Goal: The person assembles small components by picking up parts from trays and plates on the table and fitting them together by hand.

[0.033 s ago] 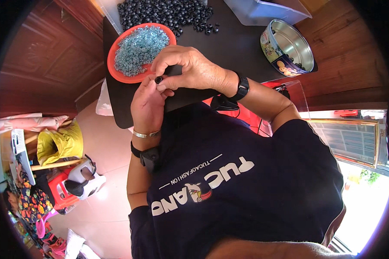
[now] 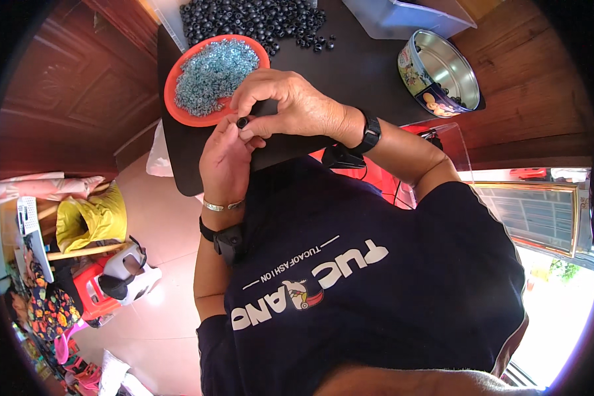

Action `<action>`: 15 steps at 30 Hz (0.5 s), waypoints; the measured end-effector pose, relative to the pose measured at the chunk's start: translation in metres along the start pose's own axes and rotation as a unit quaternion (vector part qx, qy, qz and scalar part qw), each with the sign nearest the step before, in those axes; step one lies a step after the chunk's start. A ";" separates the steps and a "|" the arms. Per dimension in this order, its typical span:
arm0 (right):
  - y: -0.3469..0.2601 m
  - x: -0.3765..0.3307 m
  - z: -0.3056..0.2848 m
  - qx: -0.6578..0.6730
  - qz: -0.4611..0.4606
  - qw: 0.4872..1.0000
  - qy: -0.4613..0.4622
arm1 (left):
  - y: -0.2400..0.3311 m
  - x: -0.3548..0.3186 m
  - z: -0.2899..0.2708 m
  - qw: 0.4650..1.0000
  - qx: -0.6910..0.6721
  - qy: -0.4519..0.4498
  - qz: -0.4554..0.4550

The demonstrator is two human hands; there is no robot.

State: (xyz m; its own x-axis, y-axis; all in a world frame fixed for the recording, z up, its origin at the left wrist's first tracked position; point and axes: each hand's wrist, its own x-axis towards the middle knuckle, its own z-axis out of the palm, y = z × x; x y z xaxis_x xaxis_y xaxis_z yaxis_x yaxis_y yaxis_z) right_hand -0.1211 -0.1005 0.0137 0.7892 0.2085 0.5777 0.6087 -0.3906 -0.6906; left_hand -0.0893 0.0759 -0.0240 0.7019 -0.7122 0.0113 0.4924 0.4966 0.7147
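A small black round piece with a hole in its end (image 2: 242, 123) is pinched between the fingertips of both hands, just over the table's near side. My left hand (image 2: 225, 158) holds it from below and the left, fingers closed. From the right, my right hand (image 2: 297, 105) reaches over with thumb and forefinger at the piece; both hands touch it. Right behind them sits a red-orange dish (image 2: 170, 99) heaped with small clear bluish pieces (image 2: 211, 76). Beyond it lies a pile of similar black round pieces (image 2: 251, 23), a few strewn at its right edge.
A round metal tin (image 2: 403, 79) with several black pieces inside stands on the dark table (image 2: 350, 72) at the right. Behind it is a translucent plastic bin (image 2: 409, 18). On the floor at left are a yellow bag (image 2: 102, 218) and a red-and-white plastic item (image 2: 102, 290).
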 end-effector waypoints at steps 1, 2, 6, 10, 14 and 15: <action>-0.001 0.001 0.000 0.000 0.000 1.000 -0.001 | 0.000 -0.001 -0.001 1.000 0.001 -0.002 0.003; -0.002 0.002 0.001 -0.007 0.000 1.000 -0.012 | 0.000 -0.002 -0.002 1.000 0.002 -0.005 0.006; -0.002 0.011 -0.006 -0.008 -0.004 0.999 -0.046 | 0.001 -0.005 -0.009 1.000 0.000 0.017 0.009; 0.014 0.032 -0.028 -0.127 0.029 0.991 -0.019 | 0.010 -0.007 -0.025 1.000 0.008 0.016 0.024; 0.029 0.045 -0.019 -0.268 -0.028 0.958 -0.097 | 0.006 -0.009 -0.033 0.998 -0.045 0.015 0.039; 0.029 0.047 -0.014 -0.263 -0.008 0.956 -0.132 | 0.005 -0.009 -0.035 0.997 -0.061 0.017 0.049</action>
State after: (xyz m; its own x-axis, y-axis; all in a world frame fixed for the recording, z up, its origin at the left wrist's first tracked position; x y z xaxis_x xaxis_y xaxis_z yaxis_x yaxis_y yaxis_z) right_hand -0.0670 -0.1145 0.0268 0.8159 0.4097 0.4079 0.5499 -0.7677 -0.3289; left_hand -0.0755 0.1022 -0.0450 0.7656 -0.6414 0.0507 0.4792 0.6209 0.6203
